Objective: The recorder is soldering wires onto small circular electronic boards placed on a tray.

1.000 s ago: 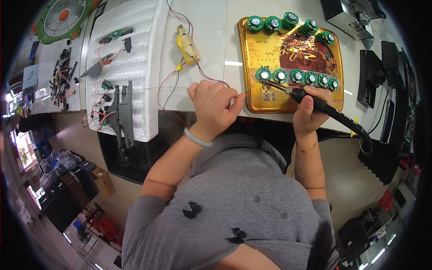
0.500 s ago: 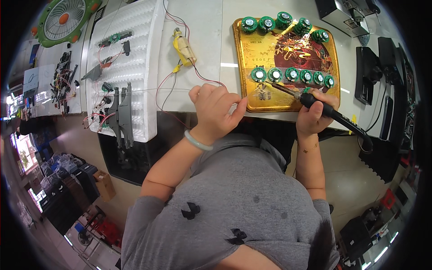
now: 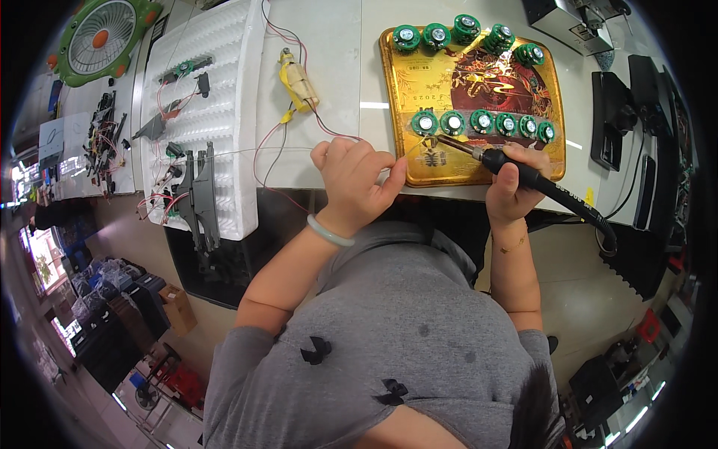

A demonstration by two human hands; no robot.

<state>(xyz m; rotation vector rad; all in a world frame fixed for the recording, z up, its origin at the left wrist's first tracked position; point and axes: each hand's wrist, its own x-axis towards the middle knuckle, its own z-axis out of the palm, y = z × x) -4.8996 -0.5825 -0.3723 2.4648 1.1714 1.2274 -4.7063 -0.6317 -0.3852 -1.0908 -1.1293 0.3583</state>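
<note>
My right hand [image 3: 516, 183] is closed round the black handle of a soldering iron [image 3: 542, 182]. The iron's tip points left, just below the leftmost pieces in a near row of round green parts with silver centres [image 3: 424, 122]. These sit on a shiny gold tray or lid [image 3: 419, 161] with a dark red pattern. Left of the tip, my left hand [image 3: 359, 176] pinches a thin solder wire [image 3: 288, 149] between thumb and forefinger. That wire trails off leftward, and its free end reaches toward the iron's tip. Whether tip and wire touch is too small to tell.
More round green parts [image 3: 466, 28] line the tray's far edge. A yellow-taped bundle with red and black wires [image 3: 299, 82] lies left of it. Farther left are a white foam tray [image 3: 243, 112] with grey wired pieces and a green fan [image 3: 105, 36]. Black devices [image 3: 613, 123] stand right.
My right hand and the soldering iron have shifted slightly left. My left hand keeps its pinch and has hardly moved. The whole view has shifted a little.
</note>
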